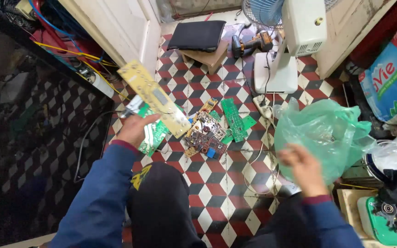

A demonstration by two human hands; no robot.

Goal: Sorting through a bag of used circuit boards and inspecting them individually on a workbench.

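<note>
My left hand (pixel 134 129) is raised over the tiled floor and holds a long yellow circuit board (pixel 155 98) together with a green circuit board (pixel 152 134) beneath it. My right hand (pixel 300 166) grips the edge of a green plastic bag (pixel 320 131) that stands puffed up at the right. Between my hands, on the floor, lie several more boards: a brown one with dense components (pixel 205 134) and green ones (pixel 233 119).
A white fan base (pixel 276 69) and a cordless drill (pixel 253 42) stand at the back, next to a low stool with a black cushion (pixel 197 36). A white power strip and cords (pixel 263 106) trail across the tiles. Boxes and a green device (pixel 391 220) crowd the right side.
</note>
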